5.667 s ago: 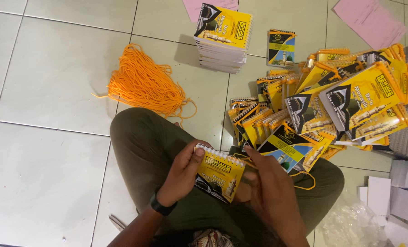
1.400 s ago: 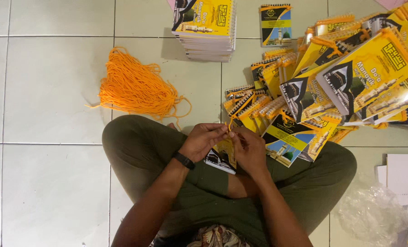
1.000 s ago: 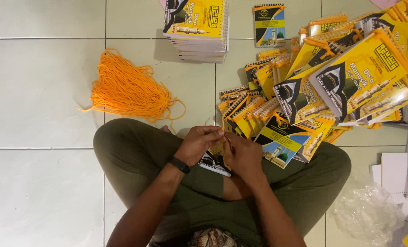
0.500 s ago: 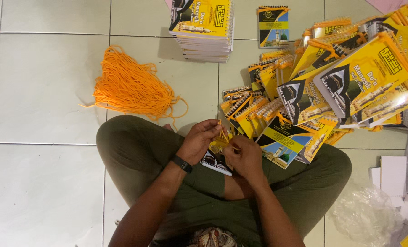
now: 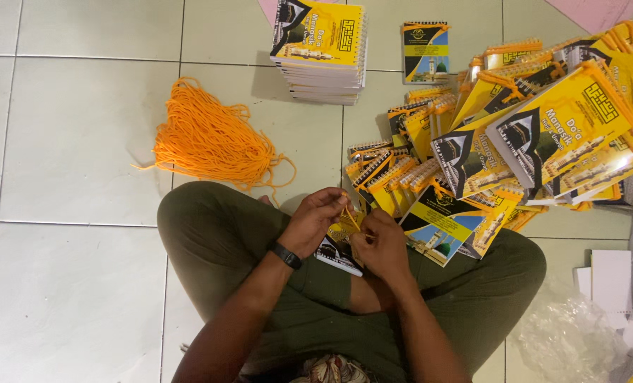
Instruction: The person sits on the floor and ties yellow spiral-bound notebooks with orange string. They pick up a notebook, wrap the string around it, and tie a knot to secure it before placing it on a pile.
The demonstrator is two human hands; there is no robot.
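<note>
Hands close together over the lap. Left hand (image 5: 315, 221) with fingers pinched shut on a thin orange string (image 5: 350, 217). Right hand (image 5: 382, 243) curled tight round a small yellow booklet (image 5: 336, 248), just beside the left hand. Messy pile of yellow booklets (image 5: 501, 142) on the floor past the small yellow booklet, toward the right. Neat stack of booklets (image 5: 320, 50) farther off. Bundle of orange strings (image 5: 206, 138) out to the left of it, well apart. Clear plastic wrap (image 5: 579, 340) low on the right.
</note>
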